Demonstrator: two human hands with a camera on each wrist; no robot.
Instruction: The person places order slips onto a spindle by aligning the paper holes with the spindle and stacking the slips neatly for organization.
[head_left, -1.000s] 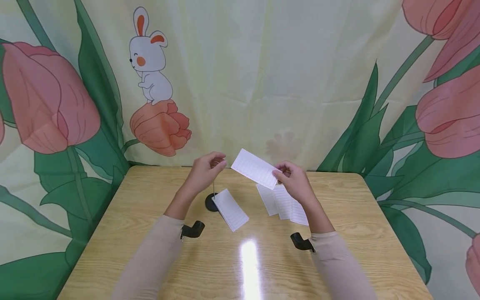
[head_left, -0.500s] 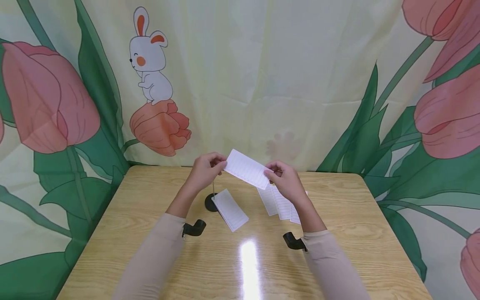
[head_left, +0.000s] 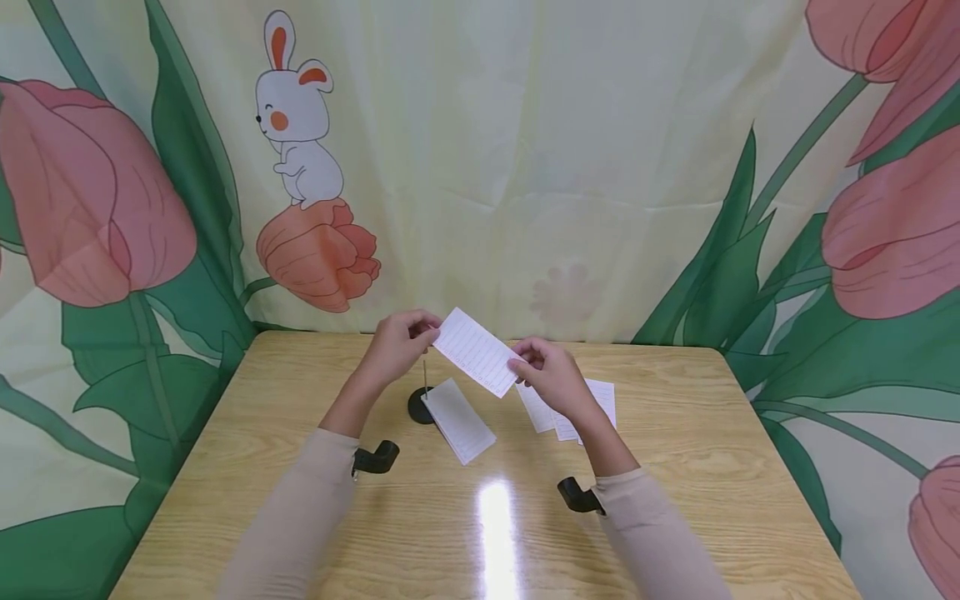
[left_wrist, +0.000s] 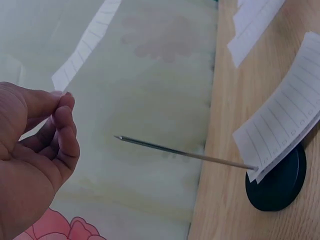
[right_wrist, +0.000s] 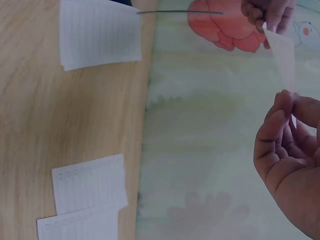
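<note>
A white lined paper slip (head_left: 475, 352) is held up tilted above the far part of the table. My left hand (head_left: 395, 346) pinches its left corner between thumb and forefinger. At the opposite end, my right hand (head_left: 553, 377) pinches it the same way. Near the left hand stands a bill spike, its thin metal rod (left_wrist: 185, 154) bare along most of its length, on a round black base (left_wrist: 277, 187). A stack of lined slips (left_wrist: 285, 110) is pierced at one corner, low on the rod. The held slip is apart from the spike's tip.
More lined slips (right_wrist: 90, 182) lie overlapping on the wooden table (head_left: 675, 500), partly hidden under the right hand in the head view. A curtain (head_left: 480, 167) printed with tulips and a rabbit hangs right behind the table's far edge.
The right hand has brought the slip leftward, and the left hand has taken hold of its free corner. Both hands have since shifted slightly left, with the slip tilting more steeply.
</note>
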